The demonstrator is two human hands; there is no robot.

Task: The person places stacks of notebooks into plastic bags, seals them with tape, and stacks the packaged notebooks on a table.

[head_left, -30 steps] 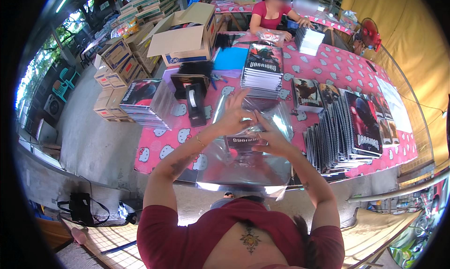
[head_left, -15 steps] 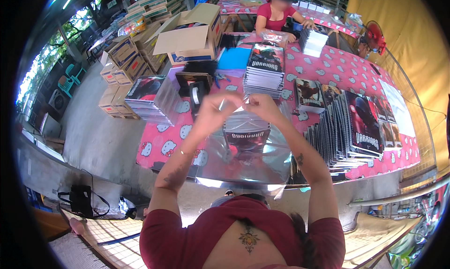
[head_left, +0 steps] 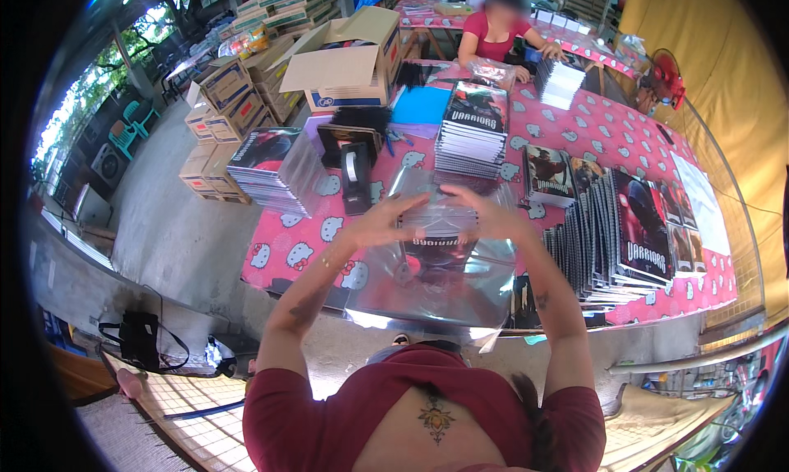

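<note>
Both hands are at a stack of spiral notebooks (head_left: 441,224) standing in front of me, a dark printed cover showing on its near side. Clear plastic film (head_left: 481,295) lies around the stack and spreads over the table's front edge. My left hand (head_left: 386,221) is at the stack's left side with fingers stretched out. On the other side, my right hand (head_left: 491,216) reaches over the film, its fingers also extended and apart from the left ones. A black tape dispenser (head_left: 354,180) stands left of my left hand. Contact under the fingers is hard to make out.
Behind stands a taller notebook stack (head_left: 471,135). Film-wrapped notebooks (head_left: 267,170) sit left; fanned notebooks (head_left: 600,242) and a small stack (head_left: 548,176) lie right. An open carton (head_left: 349,78) stands far left. A co-worker (head_left: 497,36) touches another stack (head_left: 560,82) across the table.
My hands were pinched together over the stack, at the film. Now they have parted and lowered to its two sides, fingers spread. The view has shifted slightly.
</note>
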